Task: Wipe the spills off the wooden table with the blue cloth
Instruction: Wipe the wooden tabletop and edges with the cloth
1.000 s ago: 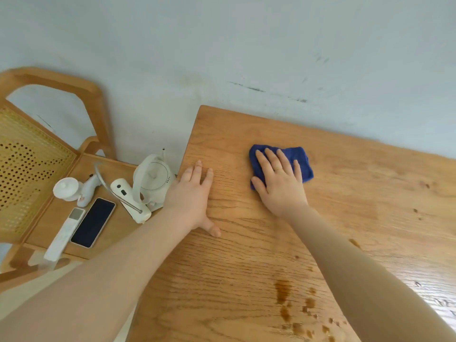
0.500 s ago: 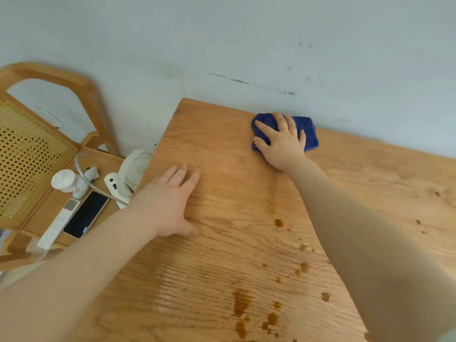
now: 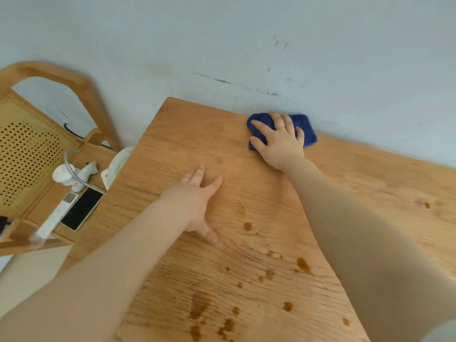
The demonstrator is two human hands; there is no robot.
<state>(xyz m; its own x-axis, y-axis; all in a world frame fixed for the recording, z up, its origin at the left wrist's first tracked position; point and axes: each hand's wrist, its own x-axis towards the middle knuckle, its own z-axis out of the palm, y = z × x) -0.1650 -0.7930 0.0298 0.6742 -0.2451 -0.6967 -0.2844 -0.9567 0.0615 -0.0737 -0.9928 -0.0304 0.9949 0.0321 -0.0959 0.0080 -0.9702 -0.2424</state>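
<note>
Fingers [image 3: 278,120] of the right hand [image 3: 278,141] lie spread and nearly straight on top of the blue cloth [image 3: 307,130], pressing it flat against the wooden surface [image 3: 370,193]; a thin ring shows on one of them. The cloth is a folded dark-blue pad at the far edge of the surface, touching or just short of the pale wall [image 3: 246,45]; which of the two cannot be told. The left hand [image 3: 197,201] rests palm down nearer the middle of the surface, well apart from the cloth, its fingers straight and slightly fanned, its thumb stretched toward the person, holding nothing.

Brown spills [image 3: 302,264] dot the near part of the surface between the two forearms: a scatter of small drops, one larger blot near the right forearm, and a longer smear [image 3: 198,307] with more drops at the bottom edge of the view. One small mark [image 3: 427,205] sits far to the right.

Left of the surface stands a wooden chair [image 3: 49,75] with a perforated cane back [image 3: 27,154]. Its seat carries several things: a dark phone [image 3: 82,211] lying face up, a white remote-like bar [image 3: 58,217] just beside it, a small white gadget with a round head [image 3: 71,175] and a clear tube looping over it, and a round white appliance [image 3: 118,162] partly hidden by the surface's edge.
</note>
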